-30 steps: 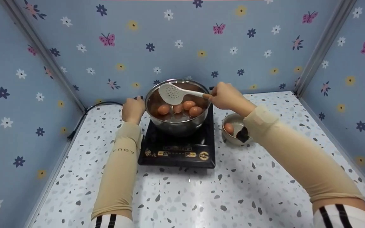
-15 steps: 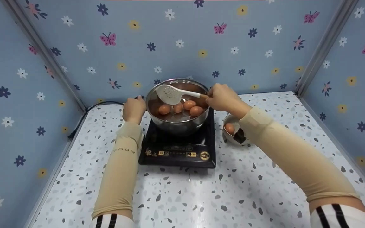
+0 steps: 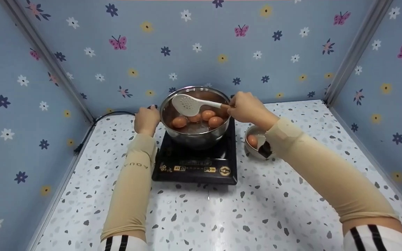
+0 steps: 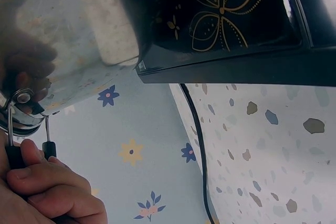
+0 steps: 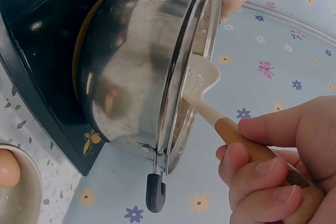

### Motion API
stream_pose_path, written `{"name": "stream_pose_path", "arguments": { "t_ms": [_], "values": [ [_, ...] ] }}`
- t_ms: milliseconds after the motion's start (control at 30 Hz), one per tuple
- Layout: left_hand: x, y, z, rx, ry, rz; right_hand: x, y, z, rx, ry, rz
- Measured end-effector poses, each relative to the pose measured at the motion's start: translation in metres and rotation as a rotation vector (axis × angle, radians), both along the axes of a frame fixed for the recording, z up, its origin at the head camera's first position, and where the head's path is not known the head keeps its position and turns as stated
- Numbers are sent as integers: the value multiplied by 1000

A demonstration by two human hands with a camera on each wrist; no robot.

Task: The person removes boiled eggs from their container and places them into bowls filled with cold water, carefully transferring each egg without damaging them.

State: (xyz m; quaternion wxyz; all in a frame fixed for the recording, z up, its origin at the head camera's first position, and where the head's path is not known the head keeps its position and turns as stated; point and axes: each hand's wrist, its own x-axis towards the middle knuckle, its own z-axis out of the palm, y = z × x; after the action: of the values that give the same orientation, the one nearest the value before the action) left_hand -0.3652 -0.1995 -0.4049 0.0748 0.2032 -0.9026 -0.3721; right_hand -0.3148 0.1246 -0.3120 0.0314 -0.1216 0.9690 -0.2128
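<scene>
Pot (image 3: 197,141) polished metal; skimmer handle (image 5: 230,130) smooth wood; cooktop (image 3: 194,177) glossy; sleeves (image 3: 127,195) matt cloth.

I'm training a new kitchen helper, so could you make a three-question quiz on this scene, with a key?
1. Multiple choice: which part of the slotted spoon does the right grip hold?
a) the white head
b) the wooden handle
c) the white neck

2. True or false: the bowl stands on the cooktop.

3. Count: how many eggs can be seen in the pot in the head view?

Key:
1. b.
2. False; it stands on the speckled table, to the right of the cooktop.
3. Four.
</scene>
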Motion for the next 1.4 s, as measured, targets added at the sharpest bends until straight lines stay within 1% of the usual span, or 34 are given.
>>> {"name": "stream_pose_path", "arguments": {
  "t_ms": [433,600,733,933,1067,1233,1333,1400],
  "values": [
    [-2,-1,-2,-18,-3,-4,2,1,-5,42,-7,73],
    [-2,-1,-2,-11,13,-9,0,5,-6,18,-77,103],
    [-2,-1,-3,-9,13,-12,-1,6,-2,16,-139,115],
    [-1,-1,-2,1,-6,-3,-6,6,8,55,-226,108],
    [0,0,-1,16,-4,-1,-7,7,15,98,-247,119],
    [-1,1,-1,10,7,-7,-7,9,22,118,-292,143],
    [-2,0,-1,0,5,-4,-9,10,23,113,-350,160],
    [-2,0,-1,-6,-1,-2,-10,12,23,88,-403,158]
  ]
}}
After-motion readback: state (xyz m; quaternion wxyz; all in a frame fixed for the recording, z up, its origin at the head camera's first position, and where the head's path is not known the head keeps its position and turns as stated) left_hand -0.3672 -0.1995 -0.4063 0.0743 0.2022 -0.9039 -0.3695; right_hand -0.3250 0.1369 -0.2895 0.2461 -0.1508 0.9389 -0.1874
